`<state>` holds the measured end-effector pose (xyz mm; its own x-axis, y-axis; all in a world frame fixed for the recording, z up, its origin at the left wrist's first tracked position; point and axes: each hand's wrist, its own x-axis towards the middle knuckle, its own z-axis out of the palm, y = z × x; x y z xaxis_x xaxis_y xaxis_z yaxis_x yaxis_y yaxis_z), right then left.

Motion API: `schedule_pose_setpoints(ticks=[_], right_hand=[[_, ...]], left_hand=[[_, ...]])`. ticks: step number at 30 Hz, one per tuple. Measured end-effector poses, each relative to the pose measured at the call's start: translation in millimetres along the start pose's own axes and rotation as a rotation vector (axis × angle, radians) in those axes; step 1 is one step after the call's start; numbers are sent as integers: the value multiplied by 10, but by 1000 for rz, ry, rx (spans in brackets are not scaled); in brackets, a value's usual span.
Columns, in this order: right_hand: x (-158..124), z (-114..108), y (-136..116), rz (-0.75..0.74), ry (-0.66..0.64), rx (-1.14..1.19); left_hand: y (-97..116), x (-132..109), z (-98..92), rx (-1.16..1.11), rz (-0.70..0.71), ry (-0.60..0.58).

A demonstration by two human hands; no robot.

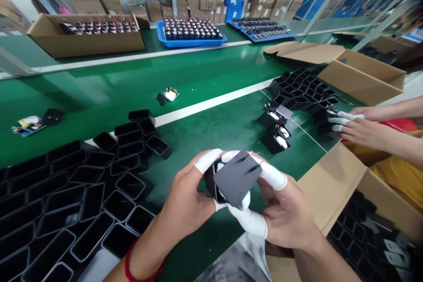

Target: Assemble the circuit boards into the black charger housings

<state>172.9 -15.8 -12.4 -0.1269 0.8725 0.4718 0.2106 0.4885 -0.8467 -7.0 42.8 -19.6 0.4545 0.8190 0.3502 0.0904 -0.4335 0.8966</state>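
At the front middle, my left hand (190, 196) grips a black plastic case (209, 177), tilted so that its mouth faces right. White finger cots cover several fingertips on both hands. My right hand (280, 207) pinches a flat dark grey cover plate (236, 178) at the case's mouth, with two slots along its upper edge. Something white shows between plate and case; the rest of the inside is hidden behind the plate. Past my right hand, two black cases with white parts and wires (279, 134) lie on the green table (205, 128).
Empty black cases (122, 194) crowd the left; more cases (304, 86) stand back right. A co-worker's hands (350, 121) handle a case at right. An open carton (350, 185) borders my right arm. Loose circuit boards (170, 94) lie on the belt. Blue trays (191, 42) stand behind.
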Motion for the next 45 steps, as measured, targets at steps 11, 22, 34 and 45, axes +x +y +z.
schedule_pose_setpoints(ticks=[11, 22, 34, 45], right_hand=[[26, -8, -26, -6, -28, -59], [-76, 68, 2, 294, -6, 178], [-122, 552, 134, 635, 442, 496], [-50, 550, 21, 660, 521, 609]], left_hand=[[-14, -29, 8, 7, -46, -15], [-17, -2, 94, -3, -299, 24], [-48, -110, 300, 231, 34, 253], [-48, -117, 386, 262, 96, 295]])
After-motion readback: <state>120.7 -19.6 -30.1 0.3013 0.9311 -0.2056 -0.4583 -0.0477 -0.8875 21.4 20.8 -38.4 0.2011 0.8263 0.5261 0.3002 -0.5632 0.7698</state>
